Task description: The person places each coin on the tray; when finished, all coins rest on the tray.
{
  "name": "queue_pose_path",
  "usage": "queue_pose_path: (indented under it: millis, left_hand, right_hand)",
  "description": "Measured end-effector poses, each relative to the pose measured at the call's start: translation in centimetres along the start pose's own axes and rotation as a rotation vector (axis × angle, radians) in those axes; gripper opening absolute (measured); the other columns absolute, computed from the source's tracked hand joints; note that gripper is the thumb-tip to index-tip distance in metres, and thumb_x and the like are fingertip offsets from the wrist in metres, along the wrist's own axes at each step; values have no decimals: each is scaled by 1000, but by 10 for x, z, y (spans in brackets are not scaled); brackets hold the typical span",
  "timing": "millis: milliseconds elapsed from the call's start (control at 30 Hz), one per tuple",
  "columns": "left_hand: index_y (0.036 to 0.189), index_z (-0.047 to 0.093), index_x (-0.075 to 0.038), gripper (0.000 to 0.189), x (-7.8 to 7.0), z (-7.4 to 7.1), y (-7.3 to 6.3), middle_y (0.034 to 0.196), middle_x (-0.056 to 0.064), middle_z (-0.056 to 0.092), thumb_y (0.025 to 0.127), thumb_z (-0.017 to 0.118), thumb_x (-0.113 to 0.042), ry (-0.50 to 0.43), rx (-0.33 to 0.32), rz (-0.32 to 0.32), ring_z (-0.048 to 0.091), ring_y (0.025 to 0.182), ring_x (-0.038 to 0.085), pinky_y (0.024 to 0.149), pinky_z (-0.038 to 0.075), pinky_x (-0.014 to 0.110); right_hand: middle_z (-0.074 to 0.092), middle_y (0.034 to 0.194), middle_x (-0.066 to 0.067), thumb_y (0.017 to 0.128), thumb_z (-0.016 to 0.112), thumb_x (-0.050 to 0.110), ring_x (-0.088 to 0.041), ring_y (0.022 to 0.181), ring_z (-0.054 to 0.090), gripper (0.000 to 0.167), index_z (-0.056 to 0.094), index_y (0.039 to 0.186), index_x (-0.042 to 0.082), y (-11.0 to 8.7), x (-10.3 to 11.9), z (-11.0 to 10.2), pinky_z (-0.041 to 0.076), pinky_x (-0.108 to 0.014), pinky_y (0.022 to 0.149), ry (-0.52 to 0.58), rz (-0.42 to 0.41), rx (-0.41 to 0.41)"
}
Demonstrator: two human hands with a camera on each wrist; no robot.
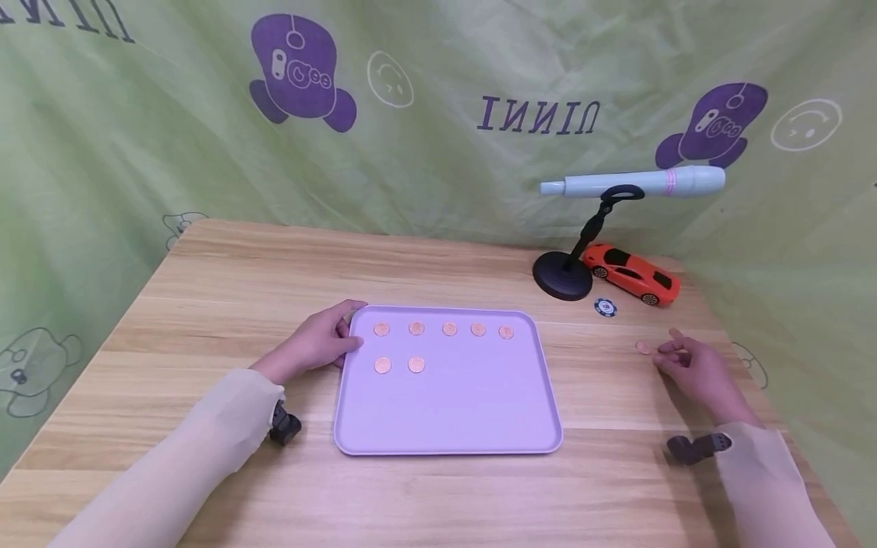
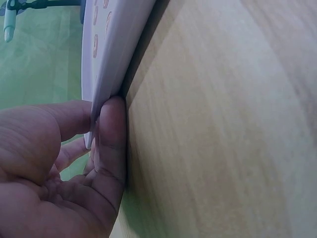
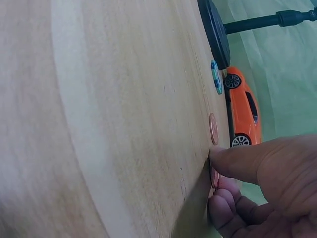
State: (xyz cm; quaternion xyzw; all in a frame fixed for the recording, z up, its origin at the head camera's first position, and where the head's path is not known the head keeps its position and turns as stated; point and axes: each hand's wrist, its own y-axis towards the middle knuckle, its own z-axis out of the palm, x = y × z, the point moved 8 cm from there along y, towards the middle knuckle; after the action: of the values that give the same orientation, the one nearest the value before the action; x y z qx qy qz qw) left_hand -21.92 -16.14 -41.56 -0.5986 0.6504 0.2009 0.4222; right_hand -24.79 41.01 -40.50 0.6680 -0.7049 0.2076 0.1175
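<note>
My left hand grips the left rim of a lilac tray, its thumb on the upper side and fingers under the edge in the left wrist view. Several copper coins lie flat on the tray, a longer row at the back and two in front. Over at the table's right side, my right hand is down at the wood, thumb and fingers pinching a copper coin, partly hidden by the thumb. Just beyond the thumb lies another copper coin on the table.
Behind the right hand are a blue and white poker chip, an orange toy car and a black stand bearing a pale blue microphone. A green printed cloth hangs behind the wooden table.
</note>
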Motion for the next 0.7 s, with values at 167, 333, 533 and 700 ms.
queue_pose_path:
  millis: [167,333,533,700]
  left_hand:
    - [158,40,-6,64,0,-1,-1,90,11,54,99,66,-5,4,-1,2,58,70,16,62,61,28]
    - [158,40,-5,64,-1,-1,-1,90,12,55,99,65,-3,1,-3,4,59,70,16,62,62,28]
    - [157,41,-4,63,-3,-2,-2,89,12,55,99,65,-3,1,-8,12,58,69,16,62,62,28]
    - [157,41,-5,63,-1,-1,-1,90,12,55,99,65,-3,-2,-5,11,58,68,15,62,62,28]
  right_hand:
    - [57,133,-38,103,65,17,-37,102,62,40,59,128,-13,-2,-4,1,49,-22,72,23,37,-11]
    - [67,108,-27,101,69,19,-26,91,60,36,63,121,-10,-7,-5,-2,44,-19,66,23,61,-44]
    - [68,111,-29,102,69,18,-24,90,62,34,64,121,-9,-11,-9,-4,44,-17,65,31,56,-72]
    - [71,106,-25,103,66,19,-10,78,59,34,64,123,-9,-13,-12,-4,46,-16,61,37,57,-86]
